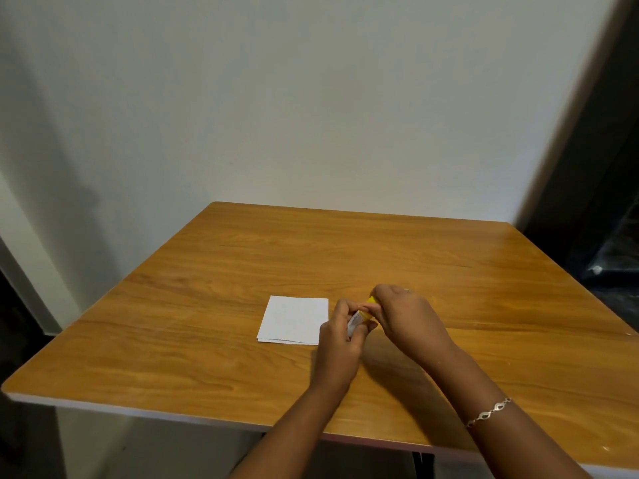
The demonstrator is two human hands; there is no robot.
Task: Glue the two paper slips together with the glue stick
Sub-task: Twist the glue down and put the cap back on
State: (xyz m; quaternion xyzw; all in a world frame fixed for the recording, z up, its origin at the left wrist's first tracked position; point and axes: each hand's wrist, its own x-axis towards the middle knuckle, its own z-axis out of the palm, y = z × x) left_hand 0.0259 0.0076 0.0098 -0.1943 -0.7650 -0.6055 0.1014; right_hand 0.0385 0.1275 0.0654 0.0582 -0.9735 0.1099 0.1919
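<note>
We see the glue stick [359, 318] held between both hands, just above the desk [207, 340] and just right of the paper. It is a short tube, tilted, with its lower end toward us and its upper end pointing away to the right. A white printed label shows on the lower part and yellow plastic on the upper part. A further bit of yellow peeks out above the right thumb. We cannot tell whether the cap is seated or off, because the fingers cover the join.

The left hand [340, 344] wraps the labelled lower end, its fingers [340, 307] curled close round the tube. The right hand [403, 316] takes the yellow upper end, its fingers [371, 311] bent tightly in and pinching it. The two hands meet at the stick, fingertips nearly touching.

The two slips [294, 319] lie flat on the desk to the left of the hands, one on top of the other. They are white and rectangular. The lower one shows only as a thin edge along the near side, so the stack is slightly offset. The left hand overlaps their right edge in our view, and we cannot tell whether it touches them.

A silver chain bracelet [489, 413] sits on the right wrist. A pale wall [276, 98] stands behind the desk.
</note>
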